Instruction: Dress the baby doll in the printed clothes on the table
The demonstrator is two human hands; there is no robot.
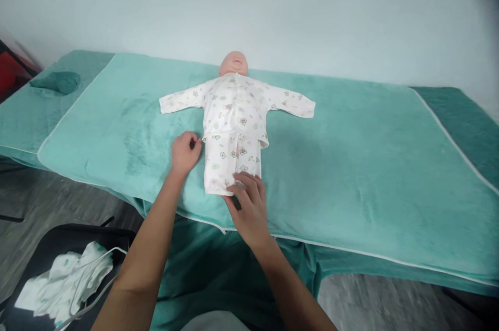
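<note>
A baby doll (234,63) lies on its back, dressed in a white printed baby shirt (236,102) with both sleeves stretched sideways. Below the shirt hem are matching baby trousers (218,164). Beside the hem, at the doll's left-hand side in view, my left hand (186,154) is curled with thumb and forefinger close together; whether cloth is between them cannot be made out. My right hand (251,209) bends over the lower end of the trousers, its thumb and forefinger closed at the cuff and the other fingers resting on the fabric.
A green cloth cover (351,164) with white piping lies over the long bed, against a pale wall. The bed has a face opening (56,83) at the far left. Lower left, a black chair (62,232) holds crumpled printed white cloth (78,279) and a pale cable (93,302).
</note>
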